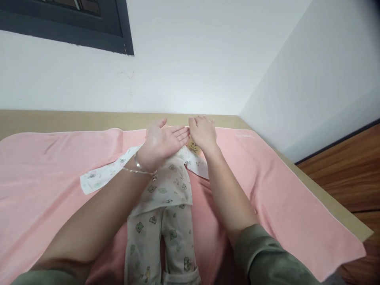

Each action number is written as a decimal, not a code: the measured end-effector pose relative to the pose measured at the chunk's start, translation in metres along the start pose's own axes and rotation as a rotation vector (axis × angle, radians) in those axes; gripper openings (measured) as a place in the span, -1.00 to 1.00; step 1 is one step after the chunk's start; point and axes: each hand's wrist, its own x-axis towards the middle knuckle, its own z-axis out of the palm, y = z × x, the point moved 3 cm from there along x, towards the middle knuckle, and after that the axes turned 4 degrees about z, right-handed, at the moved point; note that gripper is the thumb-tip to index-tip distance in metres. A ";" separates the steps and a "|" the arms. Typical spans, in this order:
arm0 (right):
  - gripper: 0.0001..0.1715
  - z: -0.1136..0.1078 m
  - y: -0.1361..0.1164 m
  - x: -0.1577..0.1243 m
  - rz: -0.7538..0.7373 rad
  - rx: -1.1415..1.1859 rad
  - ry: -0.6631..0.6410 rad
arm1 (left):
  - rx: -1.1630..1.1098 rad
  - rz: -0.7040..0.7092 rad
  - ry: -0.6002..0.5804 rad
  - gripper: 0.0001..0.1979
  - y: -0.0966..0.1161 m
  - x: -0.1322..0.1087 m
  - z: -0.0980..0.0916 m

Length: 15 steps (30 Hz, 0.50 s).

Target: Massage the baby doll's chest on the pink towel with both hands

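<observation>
A small white baby outfit [166, 190] with green animal prints lies flat on a pink towel [44, 174], one sleeve stretched out to the left and the trouser legs pointing toward me. My left hand [162, 143] hovers over the collar end, palm turned up, fingers straight and together, holding nothing; a thin bracelet circles its wrist. My right hand [203, 132] is beside it, palm down, fingers bent over the neck of the outfit, where a small yellow-brown patch [193, 147] shows. Whether those fingers grip anything is hidden.
The towel covers a beige table [332, 202] pushed into a corner of white walls. A dark window frame [89, 27] is at the upper left. Wooden floor [353, 170] shows past the table's right edge.
</observation>
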 end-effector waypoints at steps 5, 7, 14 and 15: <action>-0.34 -0.001 -0.001 -0.007 0.100 0.029 -0.044 | 0.091 -0.029 0.088 -0.31 0.003 -0.050 -0.025; -0.28 -0.003 -0.010 -0.016 0.144 0.031 -0.051 | 0.140 -0.024 0.115 -0.33 0.002 -0.068 -0.024; -0.20 -0.023 -0.082 -0.096 -0.204 0.355 -0.162 | 0.115 0.078 0.034 -0.38 0.001 -0.124 0.011; -0.18 -0.028 -0.090 -0.113 -0.268 0.358 -0.163 | 0.097 0.080 0.043 -0.36 0.002 -0.131 0.012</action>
